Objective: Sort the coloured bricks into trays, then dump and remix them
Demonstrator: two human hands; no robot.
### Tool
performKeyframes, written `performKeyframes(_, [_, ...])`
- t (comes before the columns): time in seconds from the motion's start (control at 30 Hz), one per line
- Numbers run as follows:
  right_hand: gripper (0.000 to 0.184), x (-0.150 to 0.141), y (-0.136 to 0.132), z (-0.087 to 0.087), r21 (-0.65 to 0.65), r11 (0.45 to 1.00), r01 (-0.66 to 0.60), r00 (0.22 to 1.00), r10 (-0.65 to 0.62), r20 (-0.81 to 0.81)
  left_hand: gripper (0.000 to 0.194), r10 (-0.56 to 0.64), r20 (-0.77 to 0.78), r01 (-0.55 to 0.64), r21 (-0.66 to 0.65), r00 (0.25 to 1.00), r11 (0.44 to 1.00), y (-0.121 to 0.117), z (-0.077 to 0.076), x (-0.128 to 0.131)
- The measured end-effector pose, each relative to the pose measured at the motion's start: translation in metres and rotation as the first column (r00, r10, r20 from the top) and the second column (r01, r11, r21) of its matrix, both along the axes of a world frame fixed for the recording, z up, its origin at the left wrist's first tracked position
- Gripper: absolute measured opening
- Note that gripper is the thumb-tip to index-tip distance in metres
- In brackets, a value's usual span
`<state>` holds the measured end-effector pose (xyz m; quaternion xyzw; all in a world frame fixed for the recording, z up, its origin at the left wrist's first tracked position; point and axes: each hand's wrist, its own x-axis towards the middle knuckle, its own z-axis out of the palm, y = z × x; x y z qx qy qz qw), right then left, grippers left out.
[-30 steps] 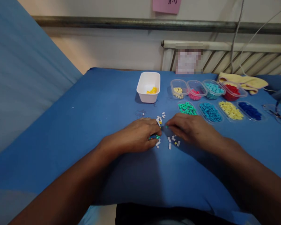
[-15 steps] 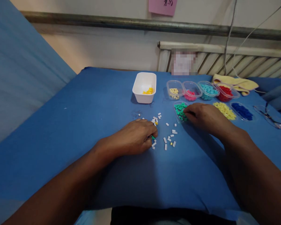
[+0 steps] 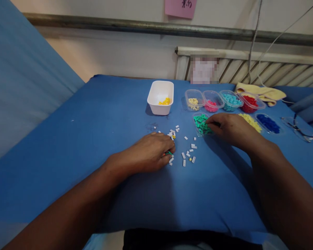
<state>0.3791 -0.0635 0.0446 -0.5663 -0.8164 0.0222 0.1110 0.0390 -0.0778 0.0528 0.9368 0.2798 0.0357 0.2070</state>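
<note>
My left hand (image 3: 151, 152) rests on the blue cloth with its fingers curled, pinching a small green piece at its fingertips. Several small white pieces (image 3: 187, 154) lie scattered on the cloth just right of it. My right hand (image 3: 231, 128) hovers over the clear tray of green pieces (image 3: 201, 124), fingers bent together at the tray's right side; what they hold, if anything, is hidden.
A white tub (image 3: 160, 97) with yellow pieces stands behind the scatter. Clear trays hold cream (image 3: 194, 101), pink (image 3: 211, 105), teal (image 3: 231, 100), red (image 3: 249, 102), yellow (image 3: 251, 121) and dark blue pieces (image 3: 268, 123). A yellow cloth (image 3: 263, 92) and glasses (image 3: 298, 128) lie at the right.
My right hand left the scattered white pieces and moved right and back to the green tray. My left hand stayed put on the cloth.
</note>
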Motion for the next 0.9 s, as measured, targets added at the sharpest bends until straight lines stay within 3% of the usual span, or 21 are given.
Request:
performKeyframes(0.47, [0.026,-0.001,-0.001,-0.006,0.017,0.999,0.027,1.0,-0.027,-0.001,0.012,0.023,0.014,-0.023,0.002,1.0,1.0,0.002,-0.006,0.0])
performKeyframes(0.7, [0.035,-0.004,0.001,-0.013,0.021,0.995,-0.1,0.995,0.1,0.022,0.012,0.02,0.017,-0.021,0.018,1.0,1.0,0.002,-0.006,0.001])
performKeyframes(0.9, [0.032,-0.006,0.0,-0.009,0.056,0.997,-0.054,0.998,0.055,-0.013,0.011,0.029,0.006,-0.029,0.016,1.0,0.999,0.001,-0.005,0.001])
